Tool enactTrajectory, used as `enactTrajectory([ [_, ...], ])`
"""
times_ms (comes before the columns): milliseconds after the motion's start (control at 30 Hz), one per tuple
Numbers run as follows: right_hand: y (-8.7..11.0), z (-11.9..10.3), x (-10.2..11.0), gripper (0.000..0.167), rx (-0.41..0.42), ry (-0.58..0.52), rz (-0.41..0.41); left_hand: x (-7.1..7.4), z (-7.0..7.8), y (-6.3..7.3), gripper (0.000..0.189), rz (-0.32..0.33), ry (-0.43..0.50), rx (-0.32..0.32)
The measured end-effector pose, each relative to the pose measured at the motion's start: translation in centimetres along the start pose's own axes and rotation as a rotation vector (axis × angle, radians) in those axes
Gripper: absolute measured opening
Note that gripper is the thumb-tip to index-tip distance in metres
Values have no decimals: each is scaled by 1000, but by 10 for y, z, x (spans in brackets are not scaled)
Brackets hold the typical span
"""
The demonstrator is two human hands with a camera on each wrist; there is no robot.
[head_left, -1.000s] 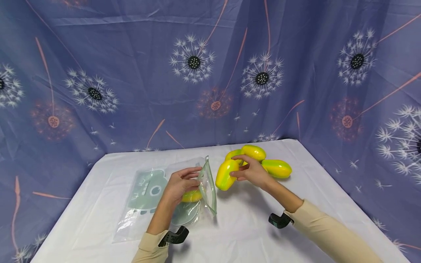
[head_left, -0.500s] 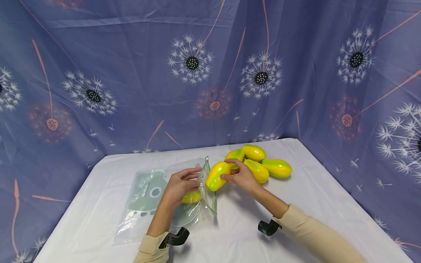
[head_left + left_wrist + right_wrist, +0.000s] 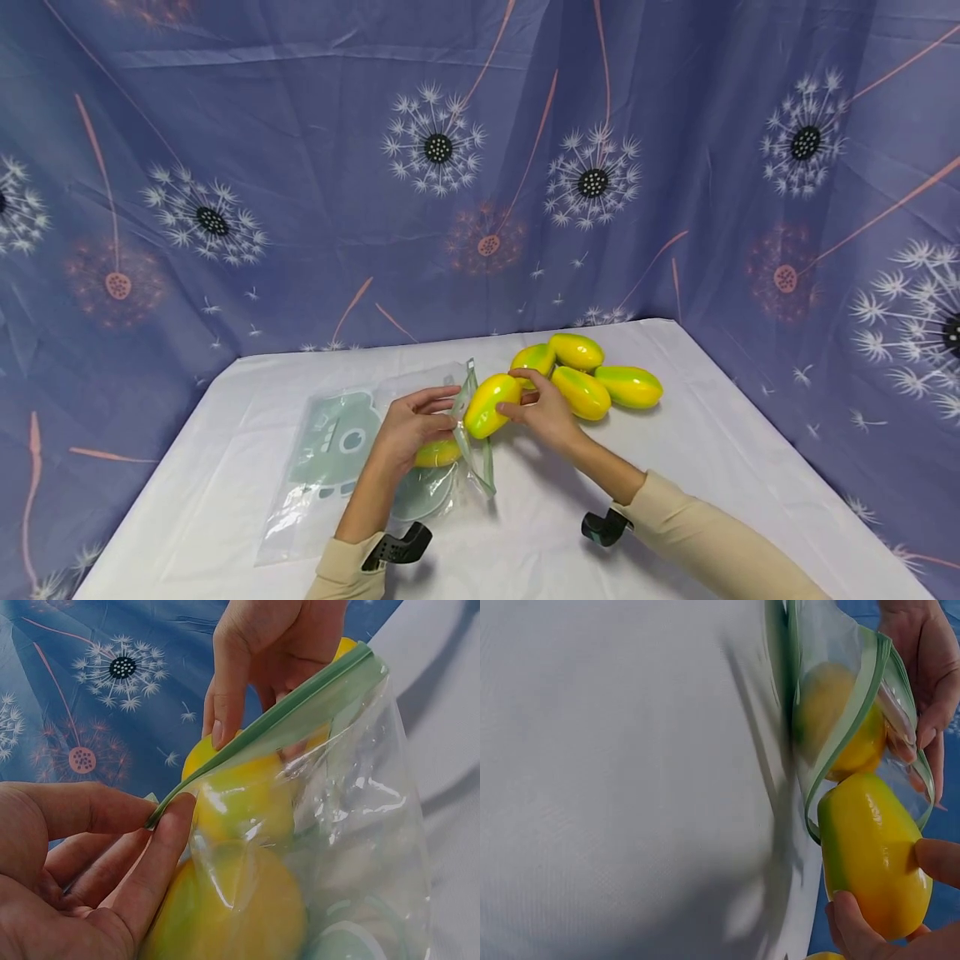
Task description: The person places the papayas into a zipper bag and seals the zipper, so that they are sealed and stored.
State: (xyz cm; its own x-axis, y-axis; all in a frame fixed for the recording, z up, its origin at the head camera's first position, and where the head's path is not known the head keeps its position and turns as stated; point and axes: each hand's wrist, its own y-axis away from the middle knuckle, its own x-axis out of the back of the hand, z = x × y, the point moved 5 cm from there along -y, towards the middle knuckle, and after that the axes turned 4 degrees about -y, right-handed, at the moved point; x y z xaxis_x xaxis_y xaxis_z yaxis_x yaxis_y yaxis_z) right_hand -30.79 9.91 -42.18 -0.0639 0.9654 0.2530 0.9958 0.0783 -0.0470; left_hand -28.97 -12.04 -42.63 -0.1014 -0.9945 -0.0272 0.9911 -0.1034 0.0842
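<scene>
My left hand (image 3: pixel 411 427) pinches the green zip edge of a clear zip bag (image 3: pixel 333 437) between thumb and finger, and the bag's mouth gapes toward the right. Inside lies one yellow-green papaya (image 3: pixel 232 907), partly hidden by the hand in the head view. My right hand (image 3: pixel 551 410) grips a second glossy papaya (image 3: pixel 874 855) with thumb and fingers. Its front end is at the bag's opening, beside the papaya inside, as the right wrist view shows. In the left wrist view the held fruit shows through the clear plastic.
Several more papayas sit in a cluster behind and right of my right hand, among them a near papaya (image 3: pixel 581 393) and a rightmost papaya (image 3: pixel 630 387). A white cloth (image 3: pixel 600 533) covers the table. Blue dandelion-print curtains (image 3: pixel 315 167) stand behind and at the sides.
My right hand has carried the papaya leftward, away from the cluster, up to the bag's mouth. The left hand and bag have stayed nearly still.
</scene>
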Motion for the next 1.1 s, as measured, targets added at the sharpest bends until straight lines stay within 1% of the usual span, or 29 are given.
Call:
enactTrajectory([
  [133,0,0,-2,62,9,-13,1,1,2,1,48,3,-5,-7],
  [400,2,4,-6,60,-41,-53,-26,-1,3,2,47,12,-14,-3],
  [600,3,5,-7,60,-64,-44,-45,-2,4,1,47,17,-20,0],
  [800,2,6,-8,72,-80,-35,-114,-2,5,1,47,20,-27,-5],
  [867,2,6,-9,73,-86,-35,-129,-2,5,0,47,16,-27,-10],
  [1000,1,6,-7,69,-98,-18,-131,-2,5,-1,47,13,-26,-10],
  [1100,0,7,-6,64,-104,-19,-152,-1,4,-1,47,23,-26,-7],
])
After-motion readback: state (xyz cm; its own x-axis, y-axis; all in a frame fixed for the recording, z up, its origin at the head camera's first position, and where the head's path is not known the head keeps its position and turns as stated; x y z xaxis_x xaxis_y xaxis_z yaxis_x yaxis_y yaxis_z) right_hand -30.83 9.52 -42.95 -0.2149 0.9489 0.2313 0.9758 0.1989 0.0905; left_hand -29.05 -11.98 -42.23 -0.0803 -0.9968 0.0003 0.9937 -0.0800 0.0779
